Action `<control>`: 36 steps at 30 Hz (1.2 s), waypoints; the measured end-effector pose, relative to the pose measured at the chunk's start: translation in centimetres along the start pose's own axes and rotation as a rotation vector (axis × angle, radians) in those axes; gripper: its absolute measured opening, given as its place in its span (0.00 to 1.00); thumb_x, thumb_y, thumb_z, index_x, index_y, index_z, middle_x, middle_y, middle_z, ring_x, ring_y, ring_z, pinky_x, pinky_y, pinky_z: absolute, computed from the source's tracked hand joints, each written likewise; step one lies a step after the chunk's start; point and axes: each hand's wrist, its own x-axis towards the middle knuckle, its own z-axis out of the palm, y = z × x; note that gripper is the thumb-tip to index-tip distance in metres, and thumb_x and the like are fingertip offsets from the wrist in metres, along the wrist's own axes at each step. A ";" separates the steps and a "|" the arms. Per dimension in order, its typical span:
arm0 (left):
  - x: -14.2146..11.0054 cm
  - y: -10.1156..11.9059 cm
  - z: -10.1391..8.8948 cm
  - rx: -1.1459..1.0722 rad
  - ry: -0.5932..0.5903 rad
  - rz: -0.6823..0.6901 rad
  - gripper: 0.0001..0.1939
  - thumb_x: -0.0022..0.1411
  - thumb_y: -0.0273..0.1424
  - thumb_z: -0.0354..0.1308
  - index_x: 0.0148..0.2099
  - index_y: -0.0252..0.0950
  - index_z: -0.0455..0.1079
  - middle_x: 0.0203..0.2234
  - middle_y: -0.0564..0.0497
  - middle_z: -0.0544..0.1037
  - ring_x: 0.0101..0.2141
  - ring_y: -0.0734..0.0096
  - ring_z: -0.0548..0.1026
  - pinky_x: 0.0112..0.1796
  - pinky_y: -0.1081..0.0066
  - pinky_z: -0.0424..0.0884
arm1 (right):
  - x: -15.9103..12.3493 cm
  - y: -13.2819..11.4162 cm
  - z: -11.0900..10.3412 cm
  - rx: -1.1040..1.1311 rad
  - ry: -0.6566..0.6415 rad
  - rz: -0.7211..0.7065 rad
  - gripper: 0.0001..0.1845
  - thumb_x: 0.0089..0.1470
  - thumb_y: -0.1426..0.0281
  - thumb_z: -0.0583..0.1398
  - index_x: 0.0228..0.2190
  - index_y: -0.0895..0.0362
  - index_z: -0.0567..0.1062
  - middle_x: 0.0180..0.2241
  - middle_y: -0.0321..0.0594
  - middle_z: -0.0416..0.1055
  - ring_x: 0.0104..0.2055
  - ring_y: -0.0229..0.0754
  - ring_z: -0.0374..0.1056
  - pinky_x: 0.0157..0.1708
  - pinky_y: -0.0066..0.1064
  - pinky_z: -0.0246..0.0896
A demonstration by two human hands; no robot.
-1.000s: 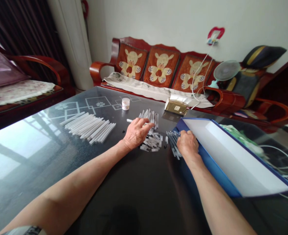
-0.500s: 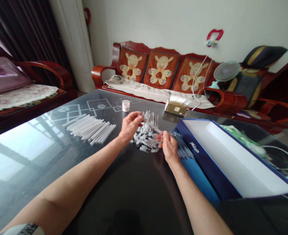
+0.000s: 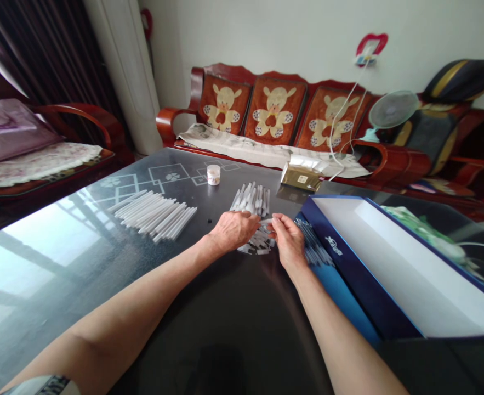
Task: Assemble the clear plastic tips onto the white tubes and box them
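Observation:
My left hand [image 3: 237, 227] is closed, palm down, over the pile of small parts, its fingertips at one end of a slim white pen barrel [image 3: 265, 221]. The other end sits pinched in my right hand [image 3: 288, 237]; most of the barrel is hidden by fingers. Under both hands lies a pile of short white and clear pen caps [image 3: 260, 241], partly covered. Just beyond it is a bunch of whitish pen pieces [image 3: 250, 197]. Dark, thin pen refills [image 3: 316, 248] lie to the right of my right hand. A stack of white pen barrels [image 3: 155, 215] is on the left.
A long blue box [image 3: 398, 263] with a white inside stands at right on the dark glossy table [image 3: 209, 318]. Farther back are a small white tub [image 3: 214, 175] and a tissue pack [image 3: 301, 176]. A tiny black piece [image 3: 209, 221] lies left of the pile.
My hands have come closer together and the left has turned palm down, lower over the pile. A tiny black piece now shows on the table left of the pile. The view has shifted slightly.

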 end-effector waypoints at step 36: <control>-0.6 -1.2 2.0 -0.104 0.168 -0.275 0.18 0.69 0.37 0.41 0.36 0.36 0.70 0.31 0.49 0.72 0.30 0.73 0.71 0.31 0.75 0.64 | 2.5 -1.0 -4.0 -0.056 0.245 -0.142 0.17 0.45 0.60 0.64 0.36 0.57 0.75 0.30 0.36 0.75 0.29 0.34 0.70 0.29 0.26 0.65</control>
